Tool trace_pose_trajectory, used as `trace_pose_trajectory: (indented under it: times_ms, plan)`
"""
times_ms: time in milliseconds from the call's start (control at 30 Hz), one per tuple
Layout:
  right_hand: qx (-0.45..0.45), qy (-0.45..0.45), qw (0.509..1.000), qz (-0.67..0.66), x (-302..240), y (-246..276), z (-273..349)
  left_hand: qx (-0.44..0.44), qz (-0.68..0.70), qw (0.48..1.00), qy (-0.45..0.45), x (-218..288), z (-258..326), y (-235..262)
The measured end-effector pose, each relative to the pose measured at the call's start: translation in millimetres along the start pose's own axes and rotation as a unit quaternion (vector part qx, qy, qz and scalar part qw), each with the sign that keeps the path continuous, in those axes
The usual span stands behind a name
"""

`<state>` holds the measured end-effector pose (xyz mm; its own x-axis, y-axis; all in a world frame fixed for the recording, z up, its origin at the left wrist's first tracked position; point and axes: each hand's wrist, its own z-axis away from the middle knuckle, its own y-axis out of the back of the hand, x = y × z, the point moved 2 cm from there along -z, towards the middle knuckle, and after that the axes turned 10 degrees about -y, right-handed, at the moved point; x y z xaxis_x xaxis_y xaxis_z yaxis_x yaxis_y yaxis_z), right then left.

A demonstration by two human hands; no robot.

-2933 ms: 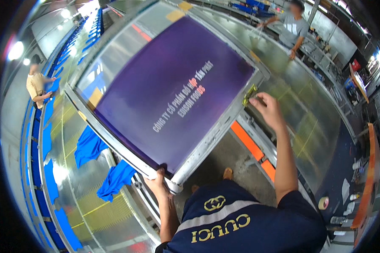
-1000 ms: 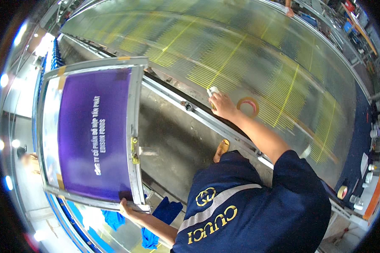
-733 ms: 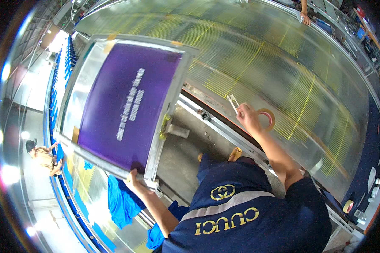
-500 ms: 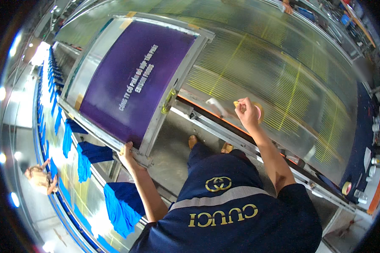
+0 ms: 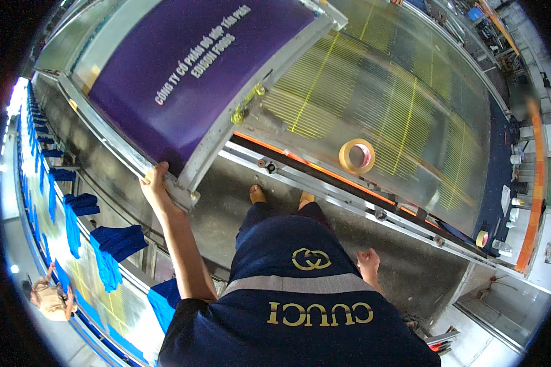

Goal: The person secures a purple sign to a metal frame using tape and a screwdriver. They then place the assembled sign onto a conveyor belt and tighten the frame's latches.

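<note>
My left hand [image 5: 156, 174] is closed around the near corner of a metal screen-printing frame [image 5: 217, 150]. The frame's mesh [image 5: 147, 116] is dark purple with pale lettering, and its far end runs out of the upper edge. Tied to its right side rail is a yellow-green cord [image 5: 239, 113]. Low at my right side, away from the table, my right hand [image 5: 368, 262] is curled into a fist; whatever may be inside is hidden. A roll of yellowish tape [image 5: 356, 156] lies on the printing table [image 5: 275, 125].
An orange-striped rail [image 5: 330, 177] edges the table. At left, blue fabric pieces [image 5: 116, 238] hang along another long table, where a person [image 5: 52, 298] in tan works. Another tape roll [image 5: 482, 238] and bottles [image 5: 502, 247] stand at far right.
My right hand has dropped from beside the tape roll over the table to my right side. My left hand keeps its grip on the frame corner. The view has shifted.
</note>
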<state>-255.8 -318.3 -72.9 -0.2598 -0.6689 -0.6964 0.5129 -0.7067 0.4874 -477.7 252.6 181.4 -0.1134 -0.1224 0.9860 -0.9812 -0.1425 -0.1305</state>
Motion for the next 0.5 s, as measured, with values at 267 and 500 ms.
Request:
trace_pose_trajectory:
  times_ms: [267, 500]
  plan:
    - [0.206, -0.209, 0.934, 0.206, 163.3, 28.4, -53.7, 0.082, -0.081, 0.993, 0.015, -17.2, 11.0, 39.9]
    - [-0.064, 0.002, 0.996, 0.067, 20.4, -104.7, -193.5, 0.072, 0.058, 0.996, -0.021, 0.9, 79.5, 24.8]
